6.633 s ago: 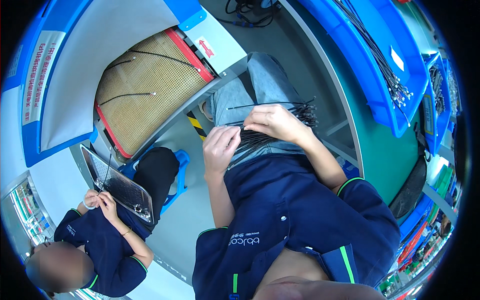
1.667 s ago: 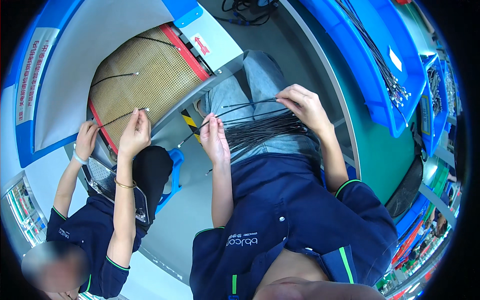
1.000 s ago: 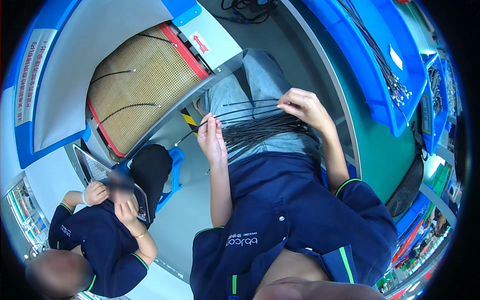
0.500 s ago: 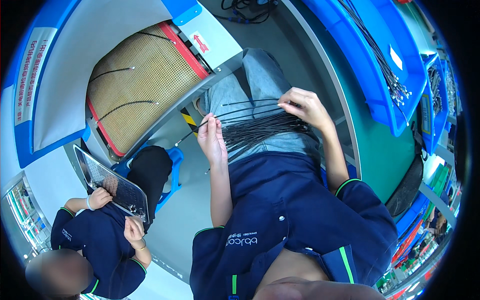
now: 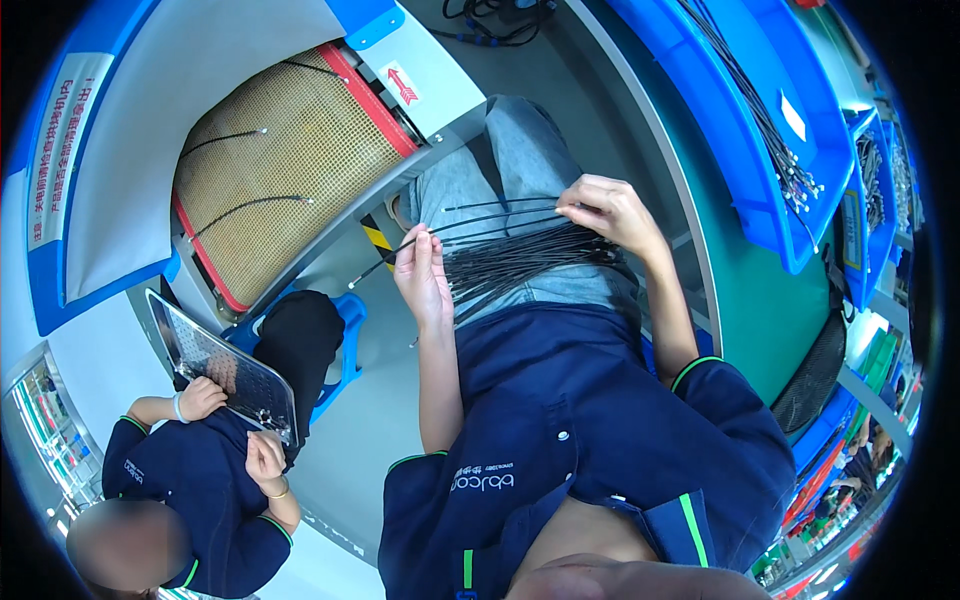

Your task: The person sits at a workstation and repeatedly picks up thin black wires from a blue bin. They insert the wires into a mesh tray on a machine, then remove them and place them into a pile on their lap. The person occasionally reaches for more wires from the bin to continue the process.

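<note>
A thin black cable stretches between my two hands above my lap. My left hand pinches it between thumb and fingers, and its pale-tipped end sticks out to the left past the fingers. My right hand is closed in a pinch on the cable's other part, at the right. Below it, a bundle of several similar black cables lies across my thighs, partly under my right hand. Another cable lies just beyond the held one.
To the left is a mesh conveyor belt with red edges, carrying several black cables. A co-worker sits at lower left with a tray. A green-topped table at right bears a blue bin of cables.
The cables on the conveyor have shifted slightly to the left. The co-worker's head and one hand have moved a little. My hands and the held cable stay nearly still.
</note>
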`<action>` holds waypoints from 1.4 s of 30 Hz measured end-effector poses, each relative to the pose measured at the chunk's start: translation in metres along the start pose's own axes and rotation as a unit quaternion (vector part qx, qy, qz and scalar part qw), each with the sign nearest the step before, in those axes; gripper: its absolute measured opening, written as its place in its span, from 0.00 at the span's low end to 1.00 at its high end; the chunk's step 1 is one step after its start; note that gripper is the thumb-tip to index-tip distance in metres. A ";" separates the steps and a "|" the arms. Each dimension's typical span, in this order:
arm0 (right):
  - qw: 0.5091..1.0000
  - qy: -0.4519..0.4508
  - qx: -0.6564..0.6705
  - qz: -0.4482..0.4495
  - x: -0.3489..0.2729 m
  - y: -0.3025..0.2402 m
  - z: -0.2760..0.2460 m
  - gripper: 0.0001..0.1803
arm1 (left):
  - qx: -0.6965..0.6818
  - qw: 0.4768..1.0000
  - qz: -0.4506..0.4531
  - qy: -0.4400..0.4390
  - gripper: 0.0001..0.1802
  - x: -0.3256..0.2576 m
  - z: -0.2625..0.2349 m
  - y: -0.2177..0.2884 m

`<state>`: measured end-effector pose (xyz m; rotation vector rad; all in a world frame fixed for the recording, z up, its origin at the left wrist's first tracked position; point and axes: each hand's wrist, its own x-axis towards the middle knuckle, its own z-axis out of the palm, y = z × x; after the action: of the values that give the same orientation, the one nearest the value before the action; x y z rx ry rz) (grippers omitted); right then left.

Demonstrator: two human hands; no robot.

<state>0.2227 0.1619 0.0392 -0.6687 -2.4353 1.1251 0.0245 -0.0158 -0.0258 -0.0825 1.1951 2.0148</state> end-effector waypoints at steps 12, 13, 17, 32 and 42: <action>0.999 -0.001 0.012 0.031 -0.003 0.006 -0.004 0.13 | 0.014 1.000 0.007 -0.010 0.11 0.001 -0.001 0.002; 0.998 -0.009 0.017 0.054 -0.003 0.006 -0.006 0.14 | 0.016 1.000 0.007 -0.010 0.11 0.001 0.000 0.003; 0.999 0.031 0.030 -0.004 0.000 0.011 -0.015 0.17 | 0.015 1.000 0.005 -0.010 0.10 0.001 0.002 0.003; 0.986 -0.053 -0.136 -0.082 0.049 -0.034 0.021 0.09 | 0.002 0.999 -0.003 -0.033 0.11 0.008 0.007 0.005; 0.988 -0.074 -0.118 -0.069 0.067 -0.035 0.029 0.07 | -0.005 0.999 -0.002 -0.042 0.11 0.020 0.007 0.013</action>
<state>0.1438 0.1621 0.0577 -0.4883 -2.7233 0.8690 0.0045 -0.0020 -0.0202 -0.0058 1.1317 2.0011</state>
